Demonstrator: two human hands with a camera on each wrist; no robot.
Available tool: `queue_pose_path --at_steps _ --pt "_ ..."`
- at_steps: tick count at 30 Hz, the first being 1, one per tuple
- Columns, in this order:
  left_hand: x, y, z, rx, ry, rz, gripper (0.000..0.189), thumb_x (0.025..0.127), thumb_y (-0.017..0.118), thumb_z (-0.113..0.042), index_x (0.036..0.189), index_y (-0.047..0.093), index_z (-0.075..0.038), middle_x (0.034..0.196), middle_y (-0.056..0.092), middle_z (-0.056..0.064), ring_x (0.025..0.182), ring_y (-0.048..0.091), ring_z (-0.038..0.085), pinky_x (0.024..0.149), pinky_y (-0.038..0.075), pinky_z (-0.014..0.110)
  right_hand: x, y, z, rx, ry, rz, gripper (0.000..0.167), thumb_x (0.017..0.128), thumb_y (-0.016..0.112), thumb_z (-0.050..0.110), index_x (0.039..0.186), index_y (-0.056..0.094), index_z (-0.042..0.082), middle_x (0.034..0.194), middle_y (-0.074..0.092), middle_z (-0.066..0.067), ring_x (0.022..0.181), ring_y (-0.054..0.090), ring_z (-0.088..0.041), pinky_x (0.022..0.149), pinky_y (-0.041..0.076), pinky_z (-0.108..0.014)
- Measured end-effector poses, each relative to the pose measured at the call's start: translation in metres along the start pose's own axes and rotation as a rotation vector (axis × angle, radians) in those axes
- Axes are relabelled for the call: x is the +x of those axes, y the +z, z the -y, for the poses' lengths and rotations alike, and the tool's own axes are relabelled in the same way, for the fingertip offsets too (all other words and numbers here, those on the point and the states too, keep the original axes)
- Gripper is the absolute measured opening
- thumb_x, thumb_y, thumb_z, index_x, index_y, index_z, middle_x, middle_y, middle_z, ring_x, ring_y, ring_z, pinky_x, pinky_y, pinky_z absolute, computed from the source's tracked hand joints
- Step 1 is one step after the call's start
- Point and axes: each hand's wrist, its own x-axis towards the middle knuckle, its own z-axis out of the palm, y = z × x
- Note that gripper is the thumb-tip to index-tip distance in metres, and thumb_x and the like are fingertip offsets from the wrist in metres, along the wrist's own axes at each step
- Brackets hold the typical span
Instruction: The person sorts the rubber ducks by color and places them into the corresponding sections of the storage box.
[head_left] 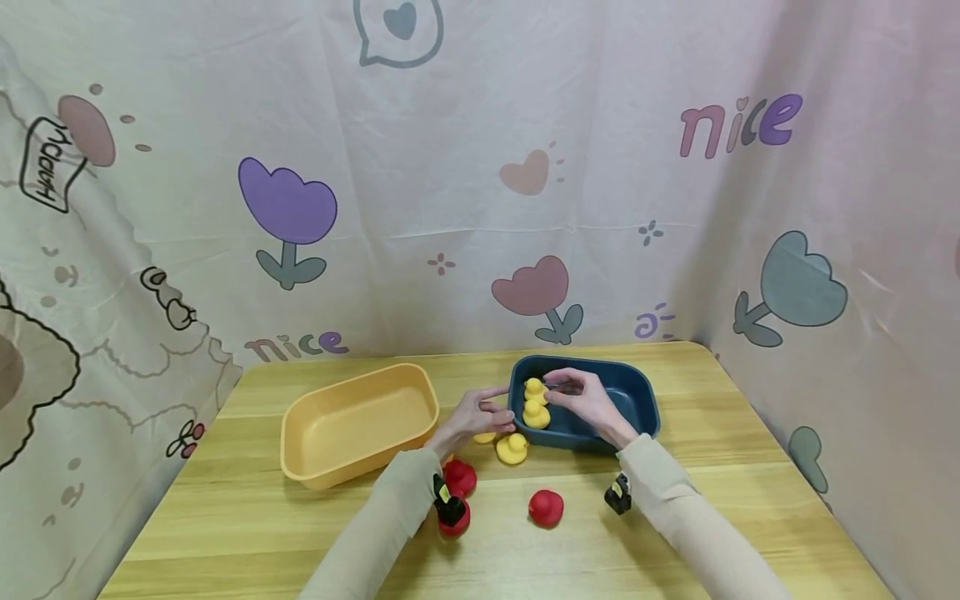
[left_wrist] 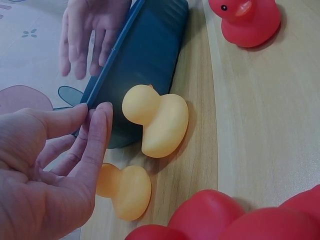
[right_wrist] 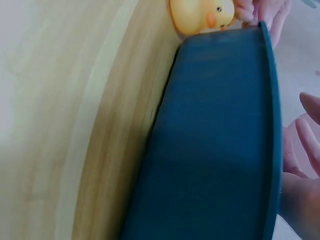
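My left hand (head_left: 482, 412) pinches the left end rim of a dark blue plastic bin (head_left: 637, 392), thumb on one side and fingertips on the other in the left wrist view. Inside that bin, at its left end, sit two yellow rubber ducks (head_left: 536, 414). My right hand (head_left: 585, 397) is over the bin, just right of those ducks; its fingers look extended in the left wrist view, and nothing shows between them. Outside the bin, close to my left hand, a yellow rubber duck (left_wrist: 162, 120) and another yellow duck (left_wrist: 127, 192) stand on the table.
A yellow-orange bin (head_left: 360, 417) stands at the left. Nearer the front, a red rubber duck (head_left: 546, 508) is on the wooden table (head_left: 712, 500), with more red ducks (head_left: 460, 477) partly behind the left forearm. A printed curtain (head_left: 450, 167) hangs behind.
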Motion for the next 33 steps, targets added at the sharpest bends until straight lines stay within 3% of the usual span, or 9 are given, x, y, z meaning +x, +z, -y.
queue_pose_path --at_steps 9,14,20,27,33 --pt "-0.001 -0.001 0.0 0.001 -0.002 0.005 0.059 0.095 0.065 -0.001 0.15 0.044 -0.002 0.112 0.07 0.029 0.082 0.076 0.019 0.09 0.063 0.036 -0.027 0.003 0.012 0.1 -0.05 0.012 0.034 0.093 0.071 0.009 0.124 0.063 -0.004 0.117 0.068 -0.021 0.097 0.067 -0.009 0.088 0.058 -0.015" --pt "-0.002 0.0 0.0 0.005 0.005 0.001 0.059 0.095 0.066 -0.001 0.15 0.044 -0.001 0.114 0.069 0.031 0.084 0.077 0.022 0.09 0.062 0.037 -0.048 0.006 0.014 0.173 -0.075 0.071 0.036 0.094 0.07 0.009 0.124 0.061 -0.008 0.118 0.069 -0.023 0.099 0.072 -0.015 0.09 0.06 -0.019" --pt "0.0 -0.001 0.003 -0.016 0.002 -0.002 0.059 0.094 0.066 0.0 0.15 0.045 0.0 0.118 0.066 0.035 0.087 0.077 0.023 0.094 0.061 0.041 -0.068 0.015 0.006 0.236 -0.074 0.168 0.036 0.095 0.067 0.007 0.124 0.059 -0.013 0.12 0.063 -0.038 0.098 0.074 -0.01 0.09 0.061 -0.021" --pt "0.001 0.0 0.002 -0.008 -0.018 -0.023 0.058 0.094 0.067 -0.001 0.149 0.048 -0.003 0.113 0.069 0.028 0.086 0.077 0.022 0.095 0.061 0.04 -0.075 0.018 -0.009 0.238 -0.043 0.218 0.038 0.096 0.067 0.008 0.124 0.058 -0.016 0.122 0.058 -0.044 0.103 0.074 -0.021 0.091 0.061 -0.023" --pt "0.001 0.001 -0.001 0.01 -0.024 -0.023 0.057 0.094 0.067 -0.002 0.148 0.048 -0.002 0.112 0.07 0.028 0.084 0.077 0.021 0.095 0.061 0.038 -0.075 0.02 -0.015 0.215 -0.048 0.217 0.038 0.095 0.068 0.009 0.124 0.059 -0.015 0.121 0.061 -0.042 0.101 0.073 -0.013 0.09 0.06 -0.02"
